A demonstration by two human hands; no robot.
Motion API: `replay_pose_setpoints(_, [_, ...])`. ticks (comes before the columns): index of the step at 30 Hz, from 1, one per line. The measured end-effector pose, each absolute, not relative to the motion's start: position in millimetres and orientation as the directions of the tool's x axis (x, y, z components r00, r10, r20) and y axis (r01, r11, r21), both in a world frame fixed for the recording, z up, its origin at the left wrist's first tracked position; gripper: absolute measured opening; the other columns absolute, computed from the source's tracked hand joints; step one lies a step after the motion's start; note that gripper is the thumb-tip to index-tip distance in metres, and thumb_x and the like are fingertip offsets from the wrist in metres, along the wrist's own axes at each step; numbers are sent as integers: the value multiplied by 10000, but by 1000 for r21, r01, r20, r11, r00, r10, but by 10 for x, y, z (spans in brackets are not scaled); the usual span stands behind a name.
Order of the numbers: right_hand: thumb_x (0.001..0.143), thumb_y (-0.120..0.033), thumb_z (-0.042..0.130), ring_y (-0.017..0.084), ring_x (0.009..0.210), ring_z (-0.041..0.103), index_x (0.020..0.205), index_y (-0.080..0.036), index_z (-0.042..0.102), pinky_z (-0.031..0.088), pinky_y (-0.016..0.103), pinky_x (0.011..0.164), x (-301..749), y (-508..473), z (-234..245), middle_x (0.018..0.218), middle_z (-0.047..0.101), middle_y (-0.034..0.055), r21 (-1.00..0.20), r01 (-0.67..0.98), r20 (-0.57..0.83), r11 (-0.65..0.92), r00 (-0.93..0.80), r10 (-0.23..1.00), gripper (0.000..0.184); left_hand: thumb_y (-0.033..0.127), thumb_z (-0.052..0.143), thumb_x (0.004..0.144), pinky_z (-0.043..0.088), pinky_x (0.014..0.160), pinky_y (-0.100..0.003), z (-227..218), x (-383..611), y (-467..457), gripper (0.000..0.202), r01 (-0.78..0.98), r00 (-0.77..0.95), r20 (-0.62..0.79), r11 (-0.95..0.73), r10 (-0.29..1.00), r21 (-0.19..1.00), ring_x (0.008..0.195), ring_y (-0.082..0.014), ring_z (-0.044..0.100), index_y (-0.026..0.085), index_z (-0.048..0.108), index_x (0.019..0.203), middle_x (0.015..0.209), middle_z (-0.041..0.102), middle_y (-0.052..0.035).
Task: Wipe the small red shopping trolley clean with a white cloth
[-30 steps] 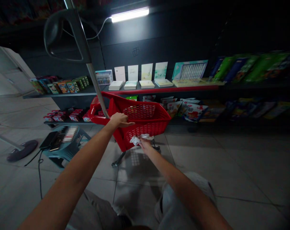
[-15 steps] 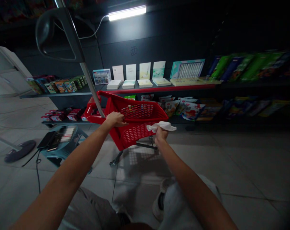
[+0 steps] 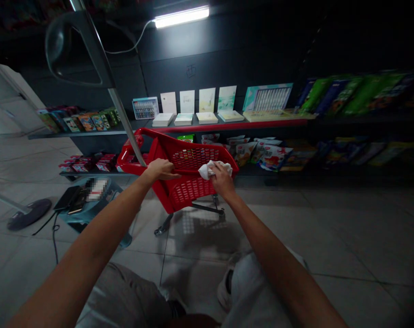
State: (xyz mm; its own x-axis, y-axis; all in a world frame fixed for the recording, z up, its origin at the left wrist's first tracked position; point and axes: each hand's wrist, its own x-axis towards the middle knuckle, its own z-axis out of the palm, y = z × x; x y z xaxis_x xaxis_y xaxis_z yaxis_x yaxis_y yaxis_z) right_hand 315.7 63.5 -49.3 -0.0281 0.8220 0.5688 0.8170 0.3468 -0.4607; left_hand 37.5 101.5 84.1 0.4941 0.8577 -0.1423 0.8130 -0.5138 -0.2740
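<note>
A red plastic shopping cart (image 3: 189, 189) with mesh sides and a metal wheeled frame stands in front of me. My left hand (image 3: 162, 169) is closed over the cart's near upper rim, towards its handle end. At the far right end of the same rim, my right hand (image 3: 222, 178) grips a crumpled white cloth (image 3: 207, 170) and holds it against the rim. The cloth bunches out on both sides of my fingers. My left fingertips are partly hidden behind the hand.
A grey pole with a loop-shaped handle (image 3: 79, 50) rises at the cart's left. A blue-grey stool (image 3: 87, 214) carries dark devices. Behind the cart, shelves hold books (image 3: 207, 101), snack bags (image 3: 273, 155) and small boxes (image 3: 90, 122). A lit tube lamp (image 3: 182, 17) hangs above.
My right hand has moved left and up with the cloth, from beside the cart's right end onto its rim. The cart and my left hand have shifted slightly left.
</note>
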Motion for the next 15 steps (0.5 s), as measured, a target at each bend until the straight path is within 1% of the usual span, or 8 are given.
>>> replay_pose_setpoints(3, [871, -115, 459, 261, 1405, 457, 1336, -154, 654, 334, 436, 1222, 3151, 629, -468, 1508, 557, 119, -436, 828, 562, 353, -55, 825, 506, 857, 267, 885, 512, 874, -330, 862, 326, 1010, 857, 818, 477, -151, -500, 866, -284, 1042, -310, 731, 218, 810, 1063, 1065, 776, -176])
replay_pose_setpoints(7, [870, -151, 493, 275, 1424, 436, 1358, -143, 635, 325, 428, 1226, 3185, 576, -477, 1531, 524, 136, -390, 832, 560, 395, -126, 819, 508, 818, 193, 923, 501, 883, -340, 871, 285, 1004, 863, 827, 462, -145, -484, 875, -287, 1031, -305, 732, 230, 819, 1011, 1032, 781, -170])
replay_pose_setpoints(9, [874, -235, 564, 299, 1452, 400, 1401, -129, 597, 295, 440, 1244, 3221, 551, -498, 1545, 498, 156, -367, 833, 553, 414, -163, 817, 539, 810, 197, 928, 494, 891, -344, 864, 269, 1005, 849, 831, 457, -131, -475, 880, -289, 1035, -305, 730, 237, 821, 992, 1025, 783, -167])
replay_pose_setpoints(11, [878, -366, 628, 321, 1469, 372, 1450, -118, 544, 269, 461, 1255, 3270, 545, -525, 1547, 486, 171, -359, 837, 540, 413, -174, 824, 629, 806, 203, 929, 490, 890, -344, 856, 252, 1010, 840, 827, 466, -124, -481, 876, -291, 1032, -304, 729, 241, 823, 980, 1013, 783, -166])
replay_pose_setpoints(13, [892, -471, 634, 326, 1462, 377, 1471, -124, 514, 270, 471, 1249, 3330, 561, -552, 1532, 498, 171, -369, 841, 522, 397, -165, 837, 686, 804, 198, 931, 490, 876, -345, 850, 231, 1020, 841, 819, 481, -119, -493, 869, -294, 1012, -303, 733, 242, 824, 963, 996, 783, -164])
replay_pose_setpoints(15, [923, -482, 595, 319, 1436, 402, 1456, -129, 520, 287, 470, 1232, 3392, 590, -573, 1493, 532, 169, -384, 844, 509, 374, -144, 849, 644, 807, 204, 928, 491, 860, -342, 849, 204, 1032, 836, 812, 492, -110, -501, 864, -300, 991, -298, 737, 246, 824, 945, 978, 783, -159])
